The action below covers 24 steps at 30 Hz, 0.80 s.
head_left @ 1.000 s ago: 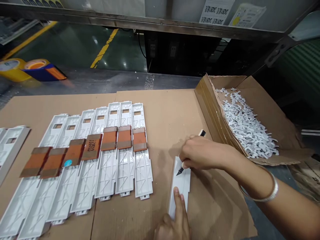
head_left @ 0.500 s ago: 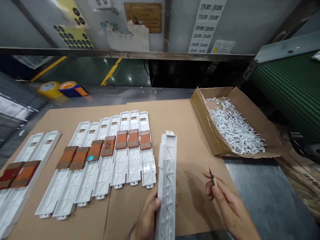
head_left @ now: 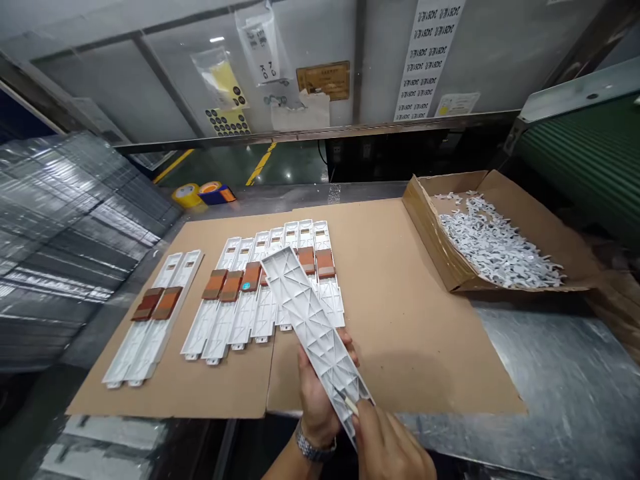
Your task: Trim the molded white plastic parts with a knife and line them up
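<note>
White panel [head_left: 320, 333], ribbed side up.
Left hand [head_left: 320, 400], half curled, grips the panel's underside; right hand [head_left: 393, 443], fingers closed on small knife [head_left: 351, 404], at panel's near end.

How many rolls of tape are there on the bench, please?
2: a yellow roll beyond the cardboard sheet, and a blue-and-orange roll just to its right. Neither is hidden by the hands.

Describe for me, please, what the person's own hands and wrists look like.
The left hand is ungloved, with a silver-coloured metal-link band, possibly a watch's, around its wrist and no sleeve on the visible forearm. The right hand is ungloved too; its wrist is out of view.
</note>
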### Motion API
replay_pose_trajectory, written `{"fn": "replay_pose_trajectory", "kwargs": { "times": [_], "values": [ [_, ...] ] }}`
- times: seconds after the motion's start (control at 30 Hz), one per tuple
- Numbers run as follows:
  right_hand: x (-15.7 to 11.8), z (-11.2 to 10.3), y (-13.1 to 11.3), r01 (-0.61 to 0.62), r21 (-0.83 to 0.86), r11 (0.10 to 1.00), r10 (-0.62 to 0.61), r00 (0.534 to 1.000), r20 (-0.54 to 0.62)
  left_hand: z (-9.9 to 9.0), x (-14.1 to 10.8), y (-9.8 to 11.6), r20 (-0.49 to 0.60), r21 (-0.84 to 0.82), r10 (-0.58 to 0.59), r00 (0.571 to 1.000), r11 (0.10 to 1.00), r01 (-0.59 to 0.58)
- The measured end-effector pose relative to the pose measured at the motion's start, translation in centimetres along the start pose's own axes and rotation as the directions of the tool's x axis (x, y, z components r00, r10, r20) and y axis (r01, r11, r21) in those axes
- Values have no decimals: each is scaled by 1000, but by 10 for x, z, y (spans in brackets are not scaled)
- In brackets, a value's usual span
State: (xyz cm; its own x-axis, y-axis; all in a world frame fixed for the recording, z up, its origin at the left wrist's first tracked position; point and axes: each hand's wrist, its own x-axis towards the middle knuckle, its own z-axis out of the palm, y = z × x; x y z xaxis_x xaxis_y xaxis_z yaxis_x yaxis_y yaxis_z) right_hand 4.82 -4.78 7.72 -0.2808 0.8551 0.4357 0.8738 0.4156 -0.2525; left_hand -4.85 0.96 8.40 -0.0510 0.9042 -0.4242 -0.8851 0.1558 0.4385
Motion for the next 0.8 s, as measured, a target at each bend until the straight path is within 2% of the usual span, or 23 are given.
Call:
{"fn": "replay_pose_trajectory", "kwargs": {
  "times": [0.23, 0.43, 0.6, 0.8],
  "values": [
    [-5, -8, -9, 80, -105, 991, -79, 997, 16, 4, -20, 1, -35, 12, 135, 990, 991, -135],
    [-8, -15, -11, 142, -163, 976, -144, 990, 0, 6, -28, 1, -96, -67, 102, 990, 992, -109],
    [-10, -17, -14, 164, -183, 969, -167, 986, -6, 7, -32, 1, -45, -36, 190, 981, 981, -191],
    [-7, -20, -15, 226, -214, 950, -233, 972, -10, 2, -34, 4, -17, -52, 196, 980, 979, -197]
  ]
}}
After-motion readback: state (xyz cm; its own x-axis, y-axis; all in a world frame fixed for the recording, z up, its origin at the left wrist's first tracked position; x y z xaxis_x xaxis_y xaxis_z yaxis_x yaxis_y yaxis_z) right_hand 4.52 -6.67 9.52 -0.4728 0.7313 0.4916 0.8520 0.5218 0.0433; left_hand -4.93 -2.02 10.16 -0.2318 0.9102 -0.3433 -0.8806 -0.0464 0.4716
